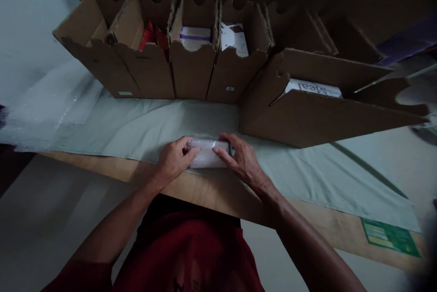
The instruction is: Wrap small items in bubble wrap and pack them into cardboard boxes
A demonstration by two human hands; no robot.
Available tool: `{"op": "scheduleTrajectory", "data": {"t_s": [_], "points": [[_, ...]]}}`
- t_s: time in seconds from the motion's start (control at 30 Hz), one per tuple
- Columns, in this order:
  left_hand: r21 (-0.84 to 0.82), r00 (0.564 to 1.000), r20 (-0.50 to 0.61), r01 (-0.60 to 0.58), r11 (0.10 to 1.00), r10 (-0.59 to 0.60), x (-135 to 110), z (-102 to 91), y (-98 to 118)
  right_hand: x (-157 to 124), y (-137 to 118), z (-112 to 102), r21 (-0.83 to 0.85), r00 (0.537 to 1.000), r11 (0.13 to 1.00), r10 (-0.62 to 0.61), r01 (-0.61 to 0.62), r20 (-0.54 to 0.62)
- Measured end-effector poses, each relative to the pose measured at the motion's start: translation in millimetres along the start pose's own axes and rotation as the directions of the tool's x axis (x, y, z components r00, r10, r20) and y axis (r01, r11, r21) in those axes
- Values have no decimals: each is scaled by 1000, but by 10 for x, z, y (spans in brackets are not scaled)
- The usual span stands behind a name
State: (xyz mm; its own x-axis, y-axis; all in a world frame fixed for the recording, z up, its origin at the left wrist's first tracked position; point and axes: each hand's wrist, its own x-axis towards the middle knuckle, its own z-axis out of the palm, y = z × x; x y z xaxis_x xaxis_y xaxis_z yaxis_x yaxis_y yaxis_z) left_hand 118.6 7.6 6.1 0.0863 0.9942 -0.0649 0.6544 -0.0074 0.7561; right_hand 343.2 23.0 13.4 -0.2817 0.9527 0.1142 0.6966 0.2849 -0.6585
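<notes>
A small box-shaped bundle in bubble wrap point(206, 154) lies on the pale green cloth point(201, 114) near the table's front edge. My left hand point(175, 157) grips its left end, thumb on top. Around the right end closes my right hand point(241, 155), its thumb laid across the upper face. A dark edge shows through or beside the wrap at that end. What is inside the wrap cannot be made out.
Cardboard bins point(191, 71) stand in a row behind, some holding packets. An angled cardboard bin point(307, 119) at right holds a packet marked "Meal". Loose bubble wrap point(51, 105) lies at left. A green label point(389, 236) is on the table's wooden edge.
</notes>
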Motion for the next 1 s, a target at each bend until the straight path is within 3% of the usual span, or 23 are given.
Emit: {"op": "scheduleTrajectory", "data": {"t_s": [0.17, 0.37, 0.57, 0.63, 0.73, 0.87, 0.93, 1.0], "points": [[190, 996, -44, 84, 978, -77, 165, 40, 67, 156, 38, -15, -116, 987, 988, 115, -102, 113], [358, 990, -120, 112, 927, -73, 140, 125, 137, 236, -73, 37, -302, 975, 944, 177, -130, 136], [270, 989, -142, -8, 963, 48, 92, 90, 41, 171, -104, 64, -161, 963, 976, 178, -147, 201], [151, 993, -93, -58, 987, 72, 70, 2, -4, 68, -93, 51, -52, 979, 995, 98, -90, 177], [-42, 991, 99, -85, 995, 89, 24, -168, -7, -120, -105, 13, 33, 994, 997, -77, 75, 83], [-186, 930, 355, -29, 982, 95, -68, -286, 139, -331, -173, -58, -12, 959, 960, -282, 281, -10], [-207, 918, 376, -51, 977, 127, -126, -266, 235, -412, -191, -111, -11, 952, 954, -299, 299, -61], [-223, 931, 325, -93, 970, 164, -185, -214, 310, -487, -179, -192, 63, 969, 971, -222, 229, -107]]}}
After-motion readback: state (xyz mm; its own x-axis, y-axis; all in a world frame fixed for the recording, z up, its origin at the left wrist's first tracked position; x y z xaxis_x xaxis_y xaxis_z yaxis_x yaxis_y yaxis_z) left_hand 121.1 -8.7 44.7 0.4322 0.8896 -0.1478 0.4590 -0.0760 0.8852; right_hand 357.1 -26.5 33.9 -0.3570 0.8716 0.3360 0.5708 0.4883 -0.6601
